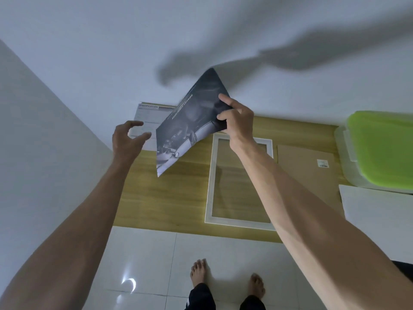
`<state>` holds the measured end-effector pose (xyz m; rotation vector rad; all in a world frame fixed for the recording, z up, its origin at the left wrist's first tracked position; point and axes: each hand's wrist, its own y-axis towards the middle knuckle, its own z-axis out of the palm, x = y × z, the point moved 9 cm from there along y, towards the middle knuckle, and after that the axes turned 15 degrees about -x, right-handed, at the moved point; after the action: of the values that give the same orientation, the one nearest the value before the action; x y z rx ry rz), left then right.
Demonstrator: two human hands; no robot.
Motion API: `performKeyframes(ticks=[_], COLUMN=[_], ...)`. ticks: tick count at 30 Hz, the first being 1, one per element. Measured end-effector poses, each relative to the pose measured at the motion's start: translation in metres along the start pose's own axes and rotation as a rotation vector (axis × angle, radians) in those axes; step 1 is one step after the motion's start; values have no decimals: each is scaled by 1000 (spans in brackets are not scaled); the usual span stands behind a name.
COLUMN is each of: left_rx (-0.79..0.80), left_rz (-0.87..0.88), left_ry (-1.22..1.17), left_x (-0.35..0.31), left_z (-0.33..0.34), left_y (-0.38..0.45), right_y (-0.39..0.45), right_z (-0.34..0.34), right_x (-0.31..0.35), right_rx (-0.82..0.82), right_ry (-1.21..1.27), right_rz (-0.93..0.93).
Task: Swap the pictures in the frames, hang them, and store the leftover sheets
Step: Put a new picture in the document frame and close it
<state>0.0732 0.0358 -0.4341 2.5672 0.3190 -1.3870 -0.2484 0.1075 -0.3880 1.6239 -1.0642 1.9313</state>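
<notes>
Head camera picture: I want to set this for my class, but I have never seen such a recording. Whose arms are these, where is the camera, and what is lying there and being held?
There is no machine here. A person wears a wide-angle camera on the head, looking forward and down, so you see their own two arms and bare feet.

The right hand pinches one edge of a dark printed sheet and holds it up in the air. The left hand is open with loosely curved fingers, close to the sheet's other side but not touching it.

Below is a wooden table against a white wall. On it lie an empty white picture frame, a brown backing board, a light sheet headed "Specification", a white sheet at the right, and a clear box with a green lid.
</notes>
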Motion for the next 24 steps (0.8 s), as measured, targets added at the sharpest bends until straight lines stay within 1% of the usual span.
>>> performKeyframes(ticks=[2,5,8,11,14,16,19,22,24], left_rx=[101,325,564,712,740,744,735,717,671], left_rz=[7,-73,-101,-122,-116,-133,-187,-283,-349], left_ry=[-139,-381,-394,-376,-385,-463,-544,-635,-694], left_x=[-28,-69,-99,-114,-122,-126,-128,-128,-125], left_z=[5,24,53,84,104,111,121,130,133], left_y=[-2,-13,-35,-56,-73,-82,-92,-101,-105], right_y=[-5,-11,-15,-14,-7,1,9,14,14], right_z=[-6,-19,-36,-57,-84,-105,-132,-152,-162], right_x=[12,22,32,37,41,42,43,37,27], right_rx=[76,161,230,241,213,172,105,59,57], right_ry=[4,-7,16,32,68,97,187,318,244], right_rz=[34,83,119,138,155,175,181,182,172])
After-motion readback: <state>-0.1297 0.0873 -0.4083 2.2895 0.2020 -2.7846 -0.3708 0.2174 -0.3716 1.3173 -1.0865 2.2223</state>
